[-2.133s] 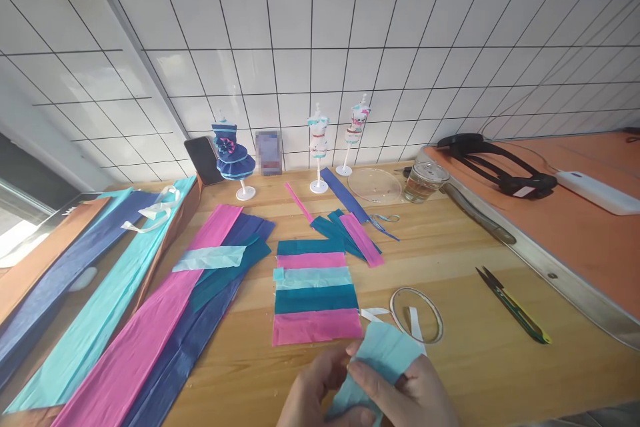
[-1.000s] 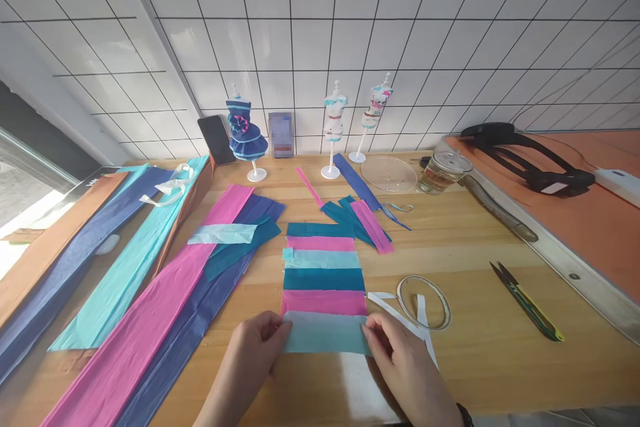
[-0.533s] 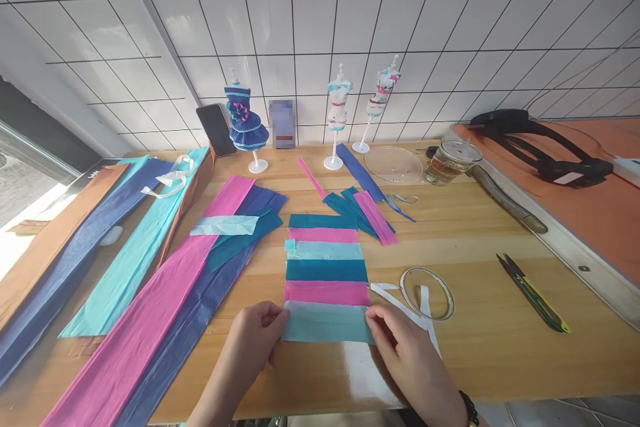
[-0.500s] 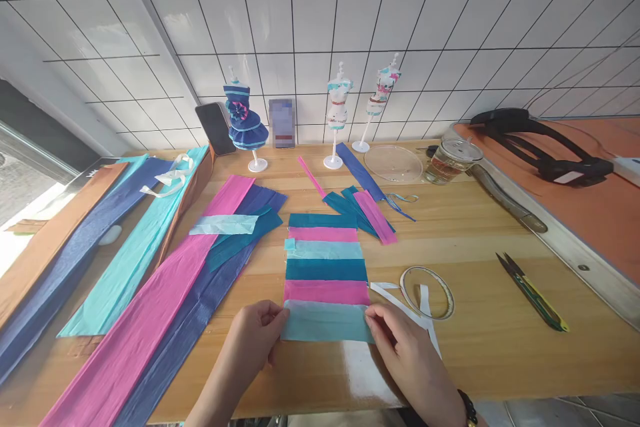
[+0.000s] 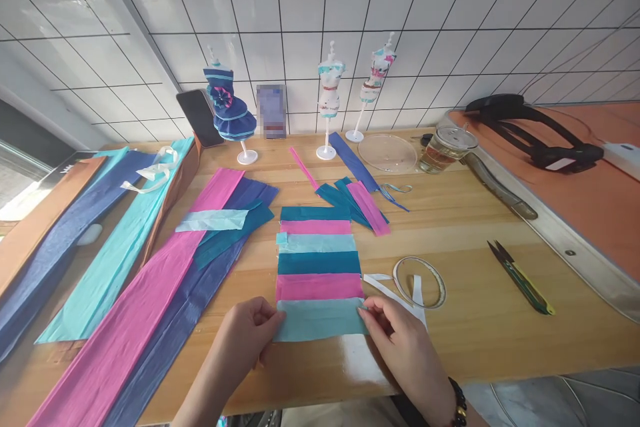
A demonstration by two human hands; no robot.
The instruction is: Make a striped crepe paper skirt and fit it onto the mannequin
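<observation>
A light blue crepe paper strip (image 5: 320, 320) forms the near end of a striped panel (image 5: 319, 262) of teal, pink and pale blue bands on the table. My left hand (image 5: 250, 330) pinches the strip's left upper corner between thumb and forefinger. At the opposite corner, my right hand (image 5: 393, 333) pinches the same strip. The strip lies along the pink band's near edge; whether it is stuck there I cannot tell. A roll of double-sided tape (image 5: 419, 282) and loose white tape pieces lie just beyond my right hand.
Long crepe paper strips (image 5: 145, 300) cover the left side. Thread snips (image 5: 520, 277) lie to the right. Three small dress forms (image 5: 328, 107), a phone (image 5: 200, 119) and a glass jar (image 5: 447, 149) stand at the back. Short teal and pink pieces (image 5: 369, 207) lie behind the panel.
The whole view has shifted a little, so things appear further left and higher. Both hands keep their pinch on the light blue strip, which looks almost unmoved against the panel.
</observation>
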